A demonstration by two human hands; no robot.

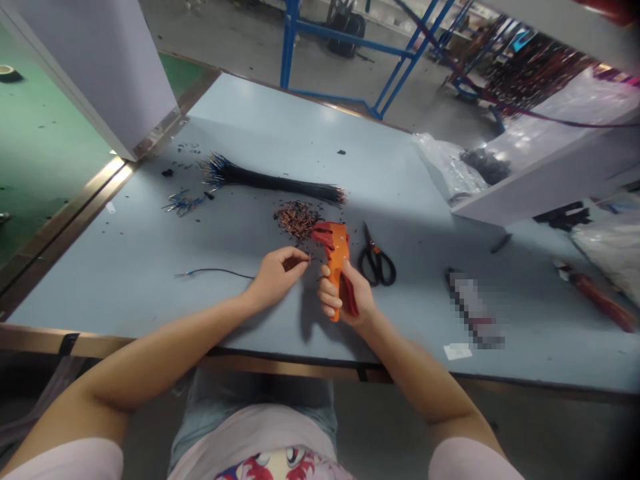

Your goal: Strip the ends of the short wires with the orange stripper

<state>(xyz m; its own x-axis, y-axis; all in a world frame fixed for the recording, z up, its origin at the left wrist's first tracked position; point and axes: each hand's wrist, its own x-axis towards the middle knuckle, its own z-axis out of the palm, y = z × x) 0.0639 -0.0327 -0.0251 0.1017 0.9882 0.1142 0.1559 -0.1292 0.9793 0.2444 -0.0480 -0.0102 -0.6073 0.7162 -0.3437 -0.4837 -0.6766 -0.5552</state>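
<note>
My right hand [345, 297] is wrapped round the handles of an orange wire stripper [336, 253], its red jaws pointing away from me. My left hand [277, 273] pinches one end of a thin black wire [215, 271] that trails left across the table; the pinched end sits just beside the stripper's jaws. Behind the tool lies a small heap of copper-coloured wire scraps [297, 219]. Further back a bundle of black wires [270, 180] with blue-tipped ends lies across the pale blue table [150, 267].
Black-handled scissors [377, 260] lie right of the stripper. A few blue-tipped wire pieces [183, 202] sit at the left. A plastic bag [450, 167] and a white shelf [550, 167] stand at the right; a red-handled tool [600, 300] lies far right. A white panel [100, 67] rises at left.
</note>
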